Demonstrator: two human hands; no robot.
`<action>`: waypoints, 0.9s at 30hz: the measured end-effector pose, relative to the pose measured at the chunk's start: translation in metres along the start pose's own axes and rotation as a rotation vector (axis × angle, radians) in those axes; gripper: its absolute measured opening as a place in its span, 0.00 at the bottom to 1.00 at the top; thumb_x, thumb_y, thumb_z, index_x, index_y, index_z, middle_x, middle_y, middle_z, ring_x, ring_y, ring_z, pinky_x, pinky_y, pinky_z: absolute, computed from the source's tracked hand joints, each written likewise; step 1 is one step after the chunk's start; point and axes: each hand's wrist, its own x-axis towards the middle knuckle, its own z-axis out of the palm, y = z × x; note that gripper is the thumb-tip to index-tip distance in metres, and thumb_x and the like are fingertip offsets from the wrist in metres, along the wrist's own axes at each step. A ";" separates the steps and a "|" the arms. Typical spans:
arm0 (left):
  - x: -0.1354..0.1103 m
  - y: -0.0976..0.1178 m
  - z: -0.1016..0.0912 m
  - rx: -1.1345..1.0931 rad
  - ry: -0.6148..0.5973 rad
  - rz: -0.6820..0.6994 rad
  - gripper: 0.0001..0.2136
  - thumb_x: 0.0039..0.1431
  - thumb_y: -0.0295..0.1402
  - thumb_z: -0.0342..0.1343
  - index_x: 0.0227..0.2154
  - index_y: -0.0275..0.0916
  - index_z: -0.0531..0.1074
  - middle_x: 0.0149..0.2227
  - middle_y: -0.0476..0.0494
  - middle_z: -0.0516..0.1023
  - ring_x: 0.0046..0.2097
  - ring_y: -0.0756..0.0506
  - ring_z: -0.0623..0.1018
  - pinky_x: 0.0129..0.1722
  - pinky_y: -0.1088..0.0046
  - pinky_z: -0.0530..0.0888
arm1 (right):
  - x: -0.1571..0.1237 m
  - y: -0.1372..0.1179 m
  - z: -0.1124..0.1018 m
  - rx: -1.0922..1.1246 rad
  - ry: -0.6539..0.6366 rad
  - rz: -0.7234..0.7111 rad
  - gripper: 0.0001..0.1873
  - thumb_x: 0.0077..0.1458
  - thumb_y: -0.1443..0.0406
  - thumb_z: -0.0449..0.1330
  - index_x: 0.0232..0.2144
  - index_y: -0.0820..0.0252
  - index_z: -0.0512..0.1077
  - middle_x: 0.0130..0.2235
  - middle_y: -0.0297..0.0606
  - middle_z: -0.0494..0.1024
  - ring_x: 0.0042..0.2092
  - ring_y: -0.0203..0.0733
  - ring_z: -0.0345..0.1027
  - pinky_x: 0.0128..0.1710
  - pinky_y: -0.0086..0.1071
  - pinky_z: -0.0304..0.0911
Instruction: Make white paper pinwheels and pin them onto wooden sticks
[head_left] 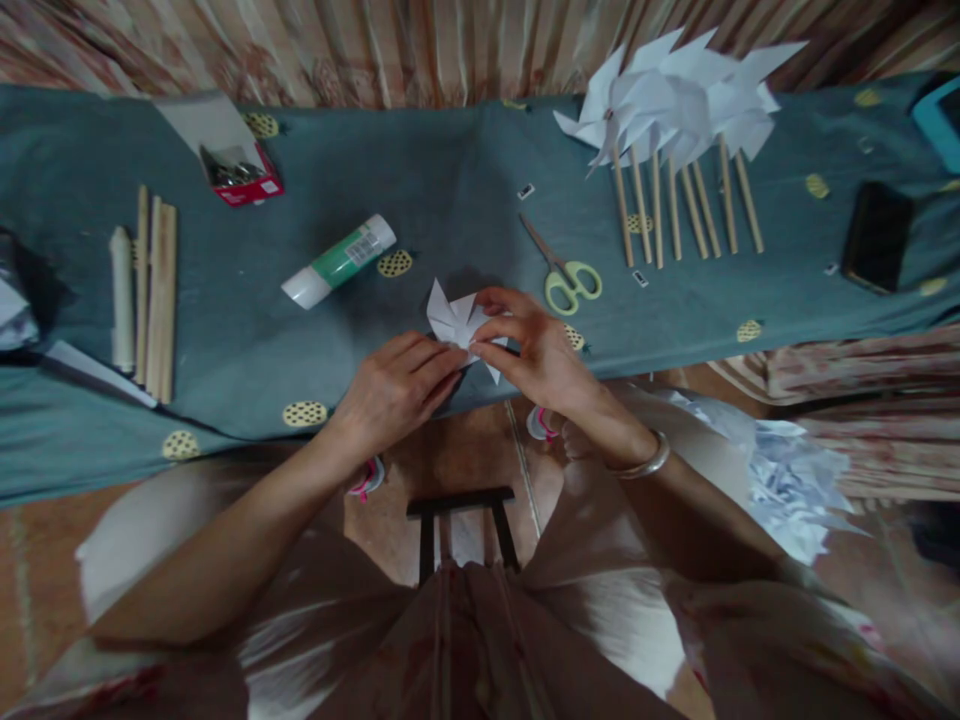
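A small white paper pinwheel (454, 318) is between my two hands, above the near edge of the table. My left hand (397, 385) grips its near side, with fingers bent together at the paper. From the other side, my right hand (536, 350) pinches it close to the middle, thumb and fingertips meeting there. The fingers hide part of the blades. Right of my right hand lie scissors (564, 275) with light green handles. A glue stick (339, 262) with a green label lies beyond my left hand.
Several finished pinwheels (667, 100) on wooden sticks lie at the back right. An opened red box (244, 185) of small metal pieces stands back left, near loose wooden sticks (161, 300). A dark phone (877, 237) lies far right. More folded white paper (799, 480) sits below the table's right side.
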 end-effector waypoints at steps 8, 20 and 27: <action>-0.002 -0.003 0.004 -0.019 0.016 0.019 0.10 0.67 0.31 0.52 0.46 0.36 0.75 0.40 0.39 0.80 0.40 0.44 0.77 0.40 0.67 0.76 | 0.003 -0.005 0.007 -0.078 0.042 0.054 0.07 0.58 0.63 0.61 0.29 0.54 0.77 0.52 0.37 0.74 0.51 0.46 0.69 0.56 0.45 0.66; -0.002 -0.006 0.009 -0.049 0.025 0.013 0.10 0.67 0.29 0.51 0.45 0.36 0.76 0.40 0.40 0.80 0.40 0.45 0.77 0.39 0.67 0.77 | 0.003 -0.004 0.009 -0.097 0.045 0.079 0.07 0.58 0.60 0.61 0.30 0.53 0.75 0.51 0.40 0.75 0.55 0.50 0.68 0.57 0.48 0.64; -0.001 -0.004 0.008 -0.072 0.033 0.007 0.10 0.67 0.29 0.52 0.45 0.37 0.76 0.39 0.41 0.80 0.40 0.45 0.77 0.39 0.68 0.77 | 0.000 -0.004 0.009 -0.117 0.050 0.053 0.04 0.59 0.61 0.61 0.35 0.50 0.76 0.51 0.38 0.75 0.55 0.49 0.68 0.57 0.48 0.65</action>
